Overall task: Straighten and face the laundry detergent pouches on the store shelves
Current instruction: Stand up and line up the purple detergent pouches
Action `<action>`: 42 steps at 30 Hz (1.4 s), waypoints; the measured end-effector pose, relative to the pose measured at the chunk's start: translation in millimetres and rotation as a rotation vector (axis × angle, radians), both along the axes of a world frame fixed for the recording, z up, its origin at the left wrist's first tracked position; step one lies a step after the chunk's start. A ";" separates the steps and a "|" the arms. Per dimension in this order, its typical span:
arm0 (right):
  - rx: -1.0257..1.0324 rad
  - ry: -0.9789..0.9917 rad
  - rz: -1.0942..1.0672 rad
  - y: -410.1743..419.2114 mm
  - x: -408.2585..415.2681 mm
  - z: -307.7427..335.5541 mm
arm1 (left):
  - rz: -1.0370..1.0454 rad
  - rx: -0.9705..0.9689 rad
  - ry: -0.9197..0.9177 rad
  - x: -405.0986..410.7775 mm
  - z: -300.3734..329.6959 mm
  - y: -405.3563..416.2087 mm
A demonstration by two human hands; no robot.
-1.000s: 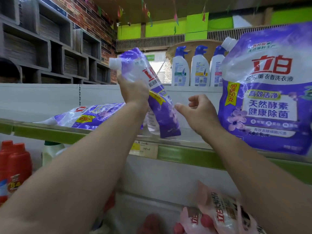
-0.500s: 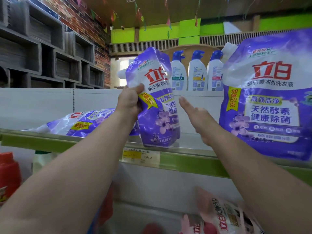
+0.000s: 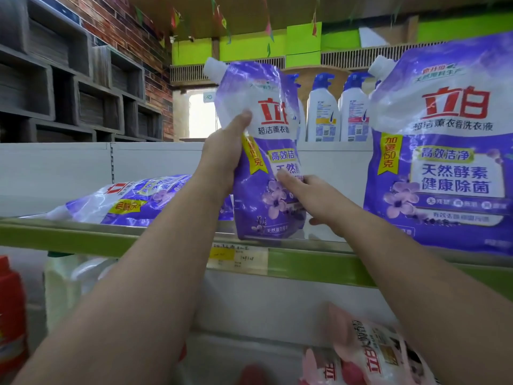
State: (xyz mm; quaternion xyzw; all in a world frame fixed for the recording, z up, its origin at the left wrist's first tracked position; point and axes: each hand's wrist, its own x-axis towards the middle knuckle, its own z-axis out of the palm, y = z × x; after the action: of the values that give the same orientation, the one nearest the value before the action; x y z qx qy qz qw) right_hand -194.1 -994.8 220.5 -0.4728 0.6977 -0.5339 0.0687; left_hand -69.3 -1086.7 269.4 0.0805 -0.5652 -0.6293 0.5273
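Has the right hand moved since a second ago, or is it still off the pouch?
Yes. The right hand has moved left along the shelf edge and now touches the front of the upright purple pouch that the left hand grips.
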 end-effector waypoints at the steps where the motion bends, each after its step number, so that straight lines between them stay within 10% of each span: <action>1: -0.002 0.002 -0.010 -0.1 0.3 0.1 | 0.032 -0.049 -0.032 2.0 -2.9 3.9; 10: -0.033 -0.026 -0.051 2.9 1.0 -1.8 | 0.096 -0.272 -0.345 14.3 -43.8 13.1; 20: -0.132 0.017 -0.256 32.2 -0.4 -4.3 | -0.282 0.002 -0.306 9.6 -46.4 -11.8; 33: -0.119 -0.339 0.039 37.2 -2.1 -7.4 | -0.446 0.065 -0.315 8.1 -55.5 -36.5; 42: -0.249 -0.226 -0.039 32.0 -2.9 -13.2 | -0.006 -0.004 -0.425 4.4 -50.4 -26.6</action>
State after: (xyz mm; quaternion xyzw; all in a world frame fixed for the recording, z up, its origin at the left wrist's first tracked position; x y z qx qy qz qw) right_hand -196.9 -962.8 207.3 -0.4009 0.6231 -0.6671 0.0771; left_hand -64.9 -1113.3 219.0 0.2087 -0.6651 -0.5986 0.3946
